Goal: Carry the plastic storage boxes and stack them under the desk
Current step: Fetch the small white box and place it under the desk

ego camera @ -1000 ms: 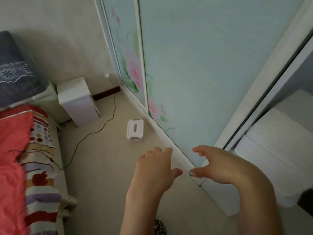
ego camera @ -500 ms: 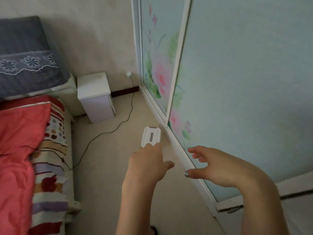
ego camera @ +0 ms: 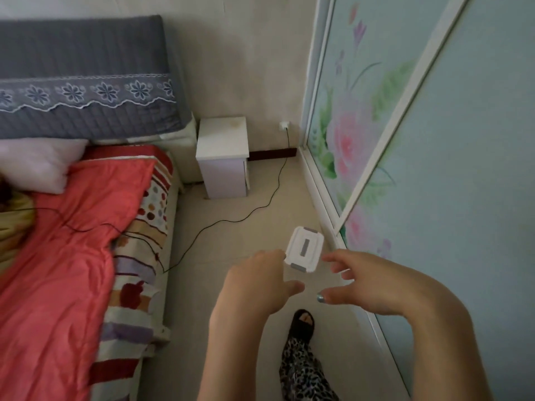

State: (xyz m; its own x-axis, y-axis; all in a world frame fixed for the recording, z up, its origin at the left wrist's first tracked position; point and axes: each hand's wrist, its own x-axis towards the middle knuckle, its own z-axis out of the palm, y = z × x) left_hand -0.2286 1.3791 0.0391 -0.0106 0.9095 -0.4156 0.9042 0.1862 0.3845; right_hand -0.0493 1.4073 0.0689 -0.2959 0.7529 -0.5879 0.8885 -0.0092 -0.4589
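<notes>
My left hand [ego camera: 254, 285] and right hand [ego camera: 367, 282] reach out spread and empty, with the white storage box [ego camera: 304, 250] on the beige floor [ego camera: 231, 256] beyond my fingertips (seen between both hands), a black cable [ego camera: 252, 211] and nightstand [ego camera: 223, 157] farther off, the bed [ego camera: 72, 241] to the left and a flowered door [ego camera: 463, 169] to the right.

Looks forward and down from the head, wide-angle, over left hand [ego camera: 254, 282] and right hand [ego camera: 373, 285] close below; takes in floor [ego camera: 231, 241] ahead, bed [ego camera: 72, 241] at left, doors [ego camera: 463, 169] at right.
</notes>
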